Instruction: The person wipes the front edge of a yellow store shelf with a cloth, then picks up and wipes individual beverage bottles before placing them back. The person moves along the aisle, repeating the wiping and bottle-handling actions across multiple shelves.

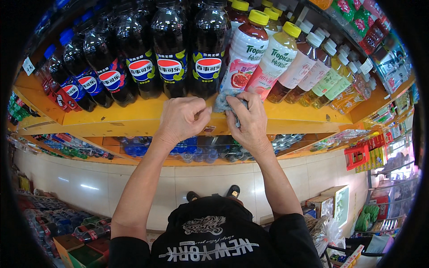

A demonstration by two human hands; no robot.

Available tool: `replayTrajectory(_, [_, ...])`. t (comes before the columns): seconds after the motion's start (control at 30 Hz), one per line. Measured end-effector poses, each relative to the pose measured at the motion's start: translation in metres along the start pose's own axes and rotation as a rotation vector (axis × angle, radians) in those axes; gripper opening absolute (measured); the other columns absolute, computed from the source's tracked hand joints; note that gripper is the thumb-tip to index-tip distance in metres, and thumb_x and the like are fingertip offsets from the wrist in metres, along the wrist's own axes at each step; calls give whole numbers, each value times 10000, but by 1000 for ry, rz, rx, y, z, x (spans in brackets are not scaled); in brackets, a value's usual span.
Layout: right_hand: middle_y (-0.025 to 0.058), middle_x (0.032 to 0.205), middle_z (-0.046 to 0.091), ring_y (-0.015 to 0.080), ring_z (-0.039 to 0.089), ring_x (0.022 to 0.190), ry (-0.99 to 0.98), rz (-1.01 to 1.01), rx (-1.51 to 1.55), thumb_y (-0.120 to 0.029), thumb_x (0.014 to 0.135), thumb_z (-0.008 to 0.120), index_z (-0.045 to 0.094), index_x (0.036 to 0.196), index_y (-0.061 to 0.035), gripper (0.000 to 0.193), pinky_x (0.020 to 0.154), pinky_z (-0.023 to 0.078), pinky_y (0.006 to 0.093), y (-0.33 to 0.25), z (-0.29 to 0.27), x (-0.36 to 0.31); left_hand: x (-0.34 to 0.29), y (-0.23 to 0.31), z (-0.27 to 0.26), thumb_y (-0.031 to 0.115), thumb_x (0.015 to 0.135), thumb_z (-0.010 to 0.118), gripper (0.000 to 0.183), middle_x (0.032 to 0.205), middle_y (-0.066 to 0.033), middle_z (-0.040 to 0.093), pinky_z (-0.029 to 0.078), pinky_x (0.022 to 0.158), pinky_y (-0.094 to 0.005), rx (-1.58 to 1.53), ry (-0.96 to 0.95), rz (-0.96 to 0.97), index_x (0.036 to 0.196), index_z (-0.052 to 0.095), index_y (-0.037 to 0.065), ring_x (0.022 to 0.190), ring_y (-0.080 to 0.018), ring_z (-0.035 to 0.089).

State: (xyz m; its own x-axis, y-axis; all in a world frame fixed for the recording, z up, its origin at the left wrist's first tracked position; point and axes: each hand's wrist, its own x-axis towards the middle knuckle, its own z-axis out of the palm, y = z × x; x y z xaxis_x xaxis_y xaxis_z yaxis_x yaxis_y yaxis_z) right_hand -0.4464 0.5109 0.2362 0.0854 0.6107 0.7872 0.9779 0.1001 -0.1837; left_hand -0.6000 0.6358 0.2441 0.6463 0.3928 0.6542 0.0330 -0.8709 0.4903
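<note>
Your right hand (250,120) grips a crumpled grey-blue cloth (225,102) against the front edge of the yellow shelf (134,117), fingers closed around it; most of the cloth is hidden under them. Your left hand (183,118) rests curled on the same edge just beside it, and you cannot tell whether it holds anything. Dark cola bottles (172,53) and yellow-capped juice bottles (248,53) stand just behind.

Tall plastic bottles of near-black cola (170,49) carry labels with a red, white and blue roundel; beside them stand pink-labelled juice bottles with yellow caps (246,53), then amber tea bottles with white caps (308,67); the wooden shelf (134,116) is orange-yellow; the crumpled cloth (223,102) is grey-blue; the black shirt (214,236) bears white print; the wall tiles (89,183) are glossy white
</note>
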Motion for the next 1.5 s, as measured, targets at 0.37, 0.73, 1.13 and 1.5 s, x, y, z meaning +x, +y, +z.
replayTrajectory(0.37, [132,967,563,329,561,894,-2,38,-2,-26,695,693,653,999,-66,309,757,454,413,-1,1,-2,0,0,3,114,815,653,297,568,-134,483,369,445,-367,31,40,20,611,460,17,494,-313,495])
replayTrajectory(0.73, [144,995,548,326,564,941,103,64,118,55,712,682,653,1021,-39,324,766,483,376,-4,-9,4,1,-6,6,174,885,612,280,601,-124,531,405,470,-385,100,2,24,666,497,44,550,-315,559])
replayTrajectory(1.13, [122,1038,521,245,525,957,379,-133,-62,63,769,669,627,1121,-33,367,824,441,313,-10,-48,84,0,-2,3,154,827,630,271,578,-127,539,405,462,-389,84,15,-3,614,517,30,523,-313,558])
replayTrajectory(1.5, [148,942,570,330,567,872,62,-15,29,8,678,693,651,997,-44,326,744,465,400,-4,4,7,1,0,1,194,810,602,218,630,-114,608,465,512,-426,104,-25,-42,640,560,64,588,-331,604])
